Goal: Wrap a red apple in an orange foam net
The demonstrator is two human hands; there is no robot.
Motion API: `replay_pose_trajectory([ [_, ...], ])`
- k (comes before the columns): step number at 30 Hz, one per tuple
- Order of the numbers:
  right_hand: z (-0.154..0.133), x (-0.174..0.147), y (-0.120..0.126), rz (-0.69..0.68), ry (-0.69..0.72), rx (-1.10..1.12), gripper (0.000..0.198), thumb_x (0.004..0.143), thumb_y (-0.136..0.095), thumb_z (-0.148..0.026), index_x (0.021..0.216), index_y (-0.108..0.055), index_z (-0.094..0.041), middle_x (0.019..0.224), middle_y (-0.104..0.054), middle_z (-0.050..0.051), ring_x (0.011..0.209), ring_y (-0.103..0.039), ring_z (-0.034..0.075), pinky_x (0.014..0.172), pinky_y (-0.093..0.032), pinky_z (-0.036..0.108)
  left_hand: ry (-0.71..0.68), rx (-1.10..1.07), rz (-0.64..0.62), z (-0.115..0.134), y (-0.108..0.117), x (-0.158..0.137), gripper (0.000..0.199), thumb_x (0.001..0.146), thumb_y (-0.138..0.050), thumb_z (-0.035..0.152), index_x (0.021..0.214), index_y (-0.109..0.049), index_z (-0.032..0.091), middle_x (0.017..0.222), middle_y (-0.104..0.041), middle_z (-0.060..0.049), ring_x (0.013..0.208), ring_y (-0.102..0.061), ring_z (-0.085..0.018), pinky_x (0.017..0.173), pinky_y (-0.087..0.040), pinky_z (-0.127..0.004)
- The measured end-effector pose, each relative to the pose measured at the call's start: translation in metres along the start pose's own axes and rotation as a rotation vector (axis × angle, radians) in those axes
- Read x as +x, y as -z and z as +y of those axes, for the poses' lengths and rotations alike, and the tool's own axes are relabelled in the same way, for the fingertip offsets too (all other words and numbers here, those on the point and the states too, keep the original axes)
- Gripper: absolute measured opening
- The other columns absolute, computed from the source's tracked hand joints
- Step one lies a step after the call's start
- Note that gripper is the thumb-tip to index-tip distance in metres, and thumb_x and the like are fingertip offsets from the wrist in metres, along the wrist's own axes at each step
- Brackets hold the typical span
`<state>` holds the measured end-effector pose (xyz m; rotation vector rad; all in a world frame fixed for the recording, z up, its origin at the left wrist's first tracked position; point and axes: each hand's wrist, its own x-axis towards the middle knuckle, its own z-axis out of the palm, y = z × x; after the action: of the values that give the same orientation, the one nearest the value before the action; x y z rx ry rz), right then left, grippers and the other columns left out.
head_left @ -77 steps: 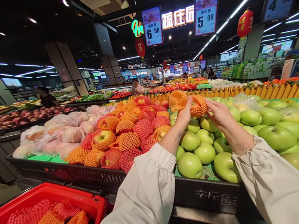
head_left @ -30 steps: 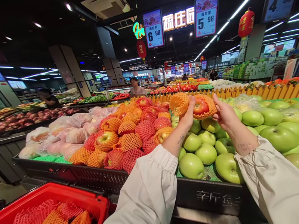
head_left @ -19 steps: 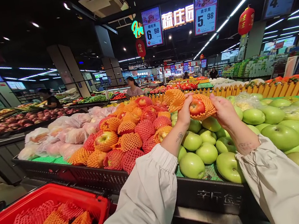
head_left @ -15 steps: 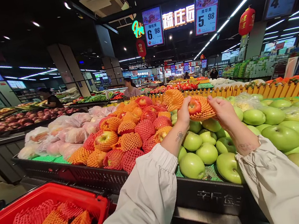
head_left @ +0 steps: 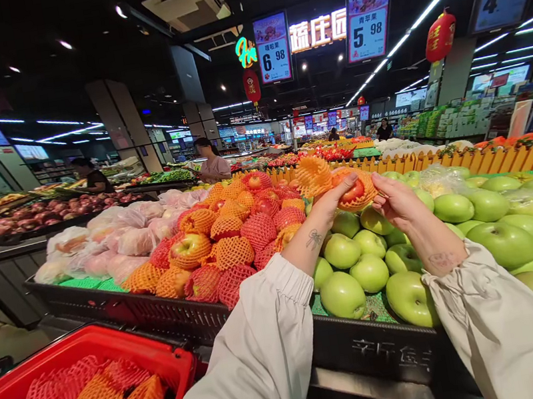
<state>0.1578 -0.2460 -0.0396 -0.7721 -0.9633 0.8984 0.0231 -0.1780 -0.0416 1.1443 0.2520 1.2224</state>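
At centre frame, above the fruit display, the left hand [head_left: 331,197] and right hand [head_left: 397,200] both grip one red apple [head_left: 352,191] half-wrapped in an orange foam net [head_left: 314,176], fingers closed around it. Open air lies above and behind the hands. Directly below, green apples [head_left: 370,272] fill the black crate [head_left: 371,348], whose front rim runs across lower centre. Netted apples [head_left: 228,251] pile up just left. A red basket [head_left: 87,342] of nets sits at lower left.

Supermarket: fruit bins [head_left: 370,345], price signs [head_left: 273,47]
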Motion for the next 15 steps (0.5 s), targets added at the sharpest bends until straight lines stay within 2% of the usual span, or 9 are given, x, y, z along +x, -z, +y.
replay_pose_trajectory([
  [3,0.002,0.003,0.003,-0.001,0.031,0.017,0.069,0.036,-0.109,-0.058,0.076,-0.067,-0.021,0.051,-0.045,-0.013,0.046,-0.030,0.002,0.039,-0.034,0.014,-0.059,0.023,-0.043,0.004,-0.001,-0.004,0.044,0.067,-0.096,0.037,0.102,-0.076,0.019,0.119,-0.080,-0.013,0.126,-0.073,-0.033,0.117,-0.053,-0.047],
  [6,0.002,0.006,0.008,0.032,0.067,-0.014,0.064,0.042,-0.108,-0.056,0.078,-0.068,-0.021,0.053,-0.048,-0.011,0.045,-0.033,0.003,0.041,-0.036,0.017,-0.145,0.058,-0.077,0.007,-0.002,-0.009,0.047,0.071,-0.093,0.034,0.112,-0.078,0.020,0.124,-0.078,-0.014,0.127,-0.071,-0.036,0.114,-0.055,-0.049],
  [9,0.001,0.007,0.011,0.049,0.030,-0.081,0.053,0.055,-0.104,-0.053,0.081,-0.069,-0.022,0.061,-0.060,-0.006,0.048,-0.045,0.007,0.042,-0.040,0.022,-0.165,0.075,-0.091,0.007,-0.002,-0.010,0.050,0.072,-0.092,0.036,0.118,-0.077,0.021,0.125,-0.078,-0.015,0.126,-0.071,-0.037,0.112,-0.056,-0.049],
  [12,0.002,0.008,0.012,0.055,-0.007,-0.130,0.050,0.066,-0.095,-0.064,0.086,-0.070,-0.025,0.075,-0.073,0.000,0.062,-0.063,0.015,0.046,-0.050,0.026,-0.173,0.068,-0.124,0.005,0.001,-0.009,0.059,0.070,-0.094,0.035,0.125,-0.075,0.023,0.123,-0.079,-0.013,0.125,-0.072,-0.035,0.113,-0.056,-0.049],
  [15,0.004,0.010,0.013,0.011,-0.001,-0.137,0.057,0.065,-0.092,-0.073,0.091,-0.073,-0.026,0.082,-0.077,0.003,0.075,-0.070,0.020,0.054,-0.058,0.030,-0.151,0.081,-0.131,0.006,0.000,-0.012,0.072,0.069,-0.095,0.026,0.136,-0.070,0.025,0.118,-0.080,-0.010,0.122,-0.073,-0.033,0.117,-0.053,-0.050],
])
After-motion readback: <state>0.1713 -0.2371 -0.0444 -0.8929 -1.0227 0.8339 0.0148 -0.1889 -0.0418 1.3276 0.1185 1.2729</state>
